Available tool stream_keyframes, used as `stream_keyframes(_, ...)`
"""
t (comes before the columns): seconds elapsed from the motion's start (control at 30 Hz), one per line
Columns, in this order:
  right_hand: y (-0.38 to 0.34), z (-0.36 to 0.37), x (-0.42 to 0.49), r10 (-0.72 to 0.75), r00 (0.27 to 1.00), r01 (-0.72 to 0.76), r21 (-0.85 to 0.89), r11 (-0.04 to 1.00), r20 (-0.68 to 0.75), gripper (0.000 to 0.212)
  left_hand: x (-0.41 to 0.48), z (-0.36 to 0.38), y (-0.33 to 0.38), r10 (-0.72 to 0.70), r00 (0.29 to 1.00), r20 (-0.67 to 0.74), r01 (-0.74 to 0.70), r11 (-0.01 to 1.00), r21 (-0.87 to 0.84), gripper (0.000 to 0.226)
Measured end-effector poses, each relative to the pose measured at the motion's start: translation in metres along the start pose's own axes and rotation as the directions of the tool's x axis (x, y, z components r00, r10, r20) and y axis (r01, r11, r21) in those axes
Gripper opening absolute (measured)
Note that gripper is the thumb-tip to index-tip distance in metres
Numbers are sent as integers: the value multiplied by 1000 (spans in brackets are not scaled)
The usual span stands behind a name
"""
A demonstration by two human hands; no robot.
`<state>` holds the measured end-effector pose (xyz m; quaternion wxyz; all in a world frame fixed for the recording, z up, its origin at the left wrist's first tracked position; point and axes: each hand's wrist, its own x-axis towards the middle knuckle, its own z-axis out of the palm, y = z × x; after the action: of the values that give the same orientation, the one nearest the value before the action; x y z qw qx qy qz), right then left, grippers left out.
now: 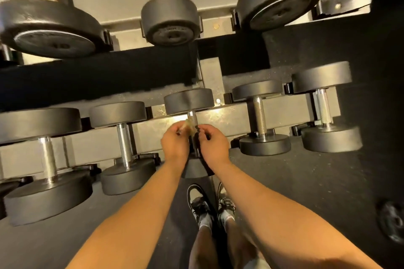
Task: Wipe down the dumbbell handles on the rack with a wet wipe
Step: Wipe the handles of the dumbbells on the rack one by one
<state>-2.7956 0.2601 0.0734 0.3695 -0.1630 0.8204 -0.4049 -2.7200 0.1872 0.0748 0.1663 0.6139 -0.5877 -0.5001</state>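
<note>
A black dumbbell with a steel handle point(192, 116) lies on the lower tier of the rack point(227, 119), right in front of me. A crumpled wet wipe point(189, 126) sits against that handle. My left hand point(175, 143) pinches the wipe from the left. My right hand point(213, 145) has its fingers curled by the wipe's right side, over the handle; its grip on the wipe is not plain. The lower part of the handle is hidden behind both hands.
More dumbbells flank it on the lower tier, such as one at left point(124, 144) and one at right point(259, 120). Larger dumbbells point(169, 17) fill the upper tier. My shoes point(200, 205) stand on dark rubber floor. A weight plate point(391, 220) lies at the right.
</note>
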Motion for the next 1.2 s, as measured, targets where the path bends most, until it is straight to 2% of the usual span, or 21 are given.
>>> stream_keyframes(0.13,24,16,15,-91,996,90,-111,990,1,20,18,20,-8,43,997,-69,-53,989,-142,24)
stream_keyframes(0.23,36,23,14,-158,987,153,-185,971,-17,23,24,26,-20,156,987,-48,-158,987,-39,23)
stream_keyframes(0.33,40,22,14,-149,989,143,-211,967,-15,26,22,25,-33,234,972,25,-235,969,70,25)
stream_keyframes(0.5,41,21,13,-151,988,141,-252,957,-22,28,19,18,-42,184,981,61,-189,976,108,26)
stream_keyframes(0.63,43,21,14,-177,984,166,-247,955,-23,29,35,19,-28,82,994,-69,-88,992,-88,22)
stream_keyframes(0.73,44,21,14,-173,985,163,-257,953,-17,29,32,27,-26,135,991,11,-134,990,-45,20)
stream_keyframes(0.8,43,21,15,-170,985,160,-255,954,-16,28,26,30,-29,108,993,35,-105,991,-77,22)
stream_keyframes(0.9,43,21,15,-155,988,146,-253,956,-16,27,19,30,-34,72,997,20,-69,992,-108,16)
stream_keyframes(1.07,45,23,15,-166,986,154,-256,954,-26,27,30,32,-28,114,993,-35,-116,991,-72,18)
stream_keyframes(1.2,45,23,16,-168,985,155,-271,950,-25,28,32,37,-16,7,999,-42,-15,979,-204,17)
